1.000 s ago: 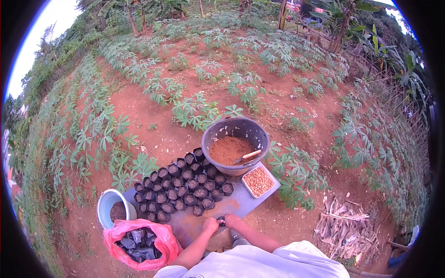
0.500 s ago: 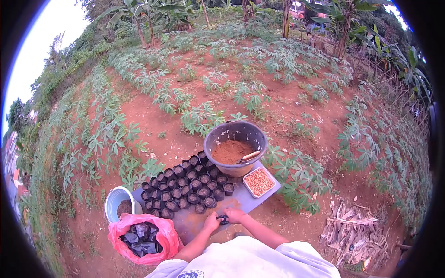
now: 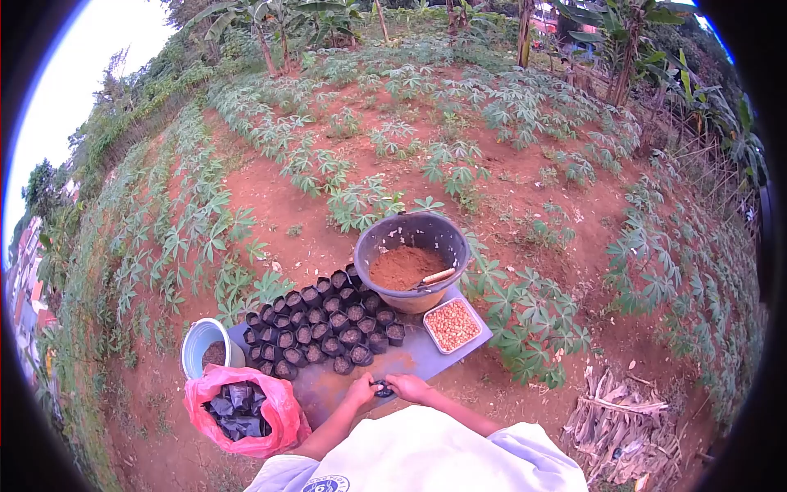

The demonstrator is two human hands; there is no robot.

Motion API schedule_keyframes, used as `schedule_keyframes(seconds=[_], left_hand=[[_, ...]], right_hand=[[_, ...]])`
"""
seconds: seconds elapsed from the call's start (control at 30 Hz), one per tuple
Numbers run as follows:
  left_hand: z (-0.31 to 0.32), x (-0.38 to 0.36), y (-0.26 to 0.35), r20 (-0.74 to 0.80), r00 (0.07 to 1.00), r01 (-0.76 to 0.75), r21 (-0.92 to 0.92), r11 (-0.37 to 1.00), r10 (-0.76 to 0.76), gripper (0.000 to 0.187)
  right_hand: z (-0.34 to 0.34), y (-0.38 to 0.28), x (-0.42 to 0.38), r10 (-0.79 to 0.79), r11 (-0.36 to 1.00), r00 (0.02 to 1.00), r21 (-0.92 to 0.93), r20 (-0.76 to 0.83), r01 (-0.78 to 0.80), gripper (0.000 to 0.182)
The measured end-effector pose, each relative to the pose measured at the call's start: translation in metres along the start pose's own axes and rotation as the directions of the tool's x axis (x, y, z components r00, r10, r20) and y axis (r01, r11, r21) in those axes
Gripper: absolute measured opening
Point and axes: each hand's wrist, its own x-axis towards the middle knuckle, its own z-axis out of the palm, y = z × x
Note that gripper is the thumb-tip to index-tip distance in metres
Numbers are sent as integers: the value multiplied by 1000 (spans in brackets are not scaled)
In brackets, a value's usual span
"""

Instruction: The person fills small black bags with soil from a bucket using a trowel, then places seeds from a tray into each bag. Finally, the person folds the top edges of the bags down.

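Note:
Between my two hands, over the near edge of the table, is a small black plastic planting bag (image 3: 382,389). My left hand (image 3: 361,392) grips its left side and my right hand (image 3: 409,388) pinches the right side. What is inside the bag cannot be made out. Just beyond my hands, soil-filled black planting bags (image 3: 318,331) stand packed in rows on the grey table (image 3: 321,389). To the left, an open pink plastic bag (image 3: 285,408) holds several flat, unfilled black bags (image 3: 238,410).
A large dark basin (image 3: 412,295) of reddish soil, with a handled tool (image 3: 434,279) in it, stands at the table's far side. Right of it is a white tray of corn-like kernels (image 3: 453,325). A light-blue bucket (image 3: 197,343) with soil sits left. Leafy plants (image 3: 533,324) grow beyond.
The camera view has shifted slightly, so the scene sits a little differently in frame. Both hands stay on the small black bag and have shifted their hold slightly.

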Motion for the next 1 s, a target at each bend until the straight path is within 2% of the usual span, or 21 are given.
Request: schedule_keyframes(seconds=[0.17, 0.27, 0.3, 0.37, 0.4, 0.47, 0.5, 0.57, 0.67, 0.73, 0.8, 0.83, 0.9, 1.0], left_hand=[[17, -1, -6, -44, 998, 41, -152, 987, -48, 41], [25, -12, 6, -177, 975, 116, -111, 987, -134, 39], [28, -18, 11, -176, 971, 139, -121, 983, -159, 39], [31, -32, 29, -337, 927, 128, -133, 983, -166, 38], [33, -35, 33, -365, 916, 124, -132, 983, -165, 39], [33, -42, 47, -362, 890, 235, -153, 960, -276, 39], [33, -45, 52, -361, 862, 318, -161, 934, -356, 39], [35, -43, 50, -363, 837, 364, -192, 912, -410, 39], [31, -44, 49, -362, 821, 373, -244, 895, -440, 37], [35, -39, 41, -408, 803, 352, -264, 898, -435, 34], [33, -41, 34, -362, 843, 278, -338, 899, -397, 28], [34, -47, 31, -347, 840, 303, -338, 891, -417, 28], [32, -52, 31, -501, 858, 33, -171, 985, -115, 25], [29, -54, 35, -502, 863, 21, -78, 997, -57, 25]], right_hand=[[-7, 8, 6, 53, 998, 994, 19, 92, -55, 13], [-11, 13, 12, 40, 997, 994, 55, 99, -45, 14], [-11, 14, 15, 31, 997, 992, 64, 122, -39, 14], [-14, 16, 18, 60, 996, 994, 61, 88, -66, 13], [-16, 15, 19, 53, 996, 992, 70, 114, -62, 13], [-20, 14, 17, -27, 988, 999, 151, -39, 33, 16], [-22, 13, 14, -30, 986, 999, 165, -11, 31, 16], [-26, 11, 10, 90, 938, 995, 339, -34, -73, 21], [-19, 23, 3, 122, 926, 992, 363, -25, -104, 26], [-15, 26, -2, 148, 910, 989, 390, 15, -143, 28], [-8, 26, -6, 182, 889, 982, 418, 52, -187, 29], [-6, 26, -7, 167, 893, 985, 415, 50, -173, 29], [-5, 26, -6, 155, 896, 987, 414, 53, -163, 29], [-7, 26, -2, 105, 925, 994, 366, 25, -107, 27]])
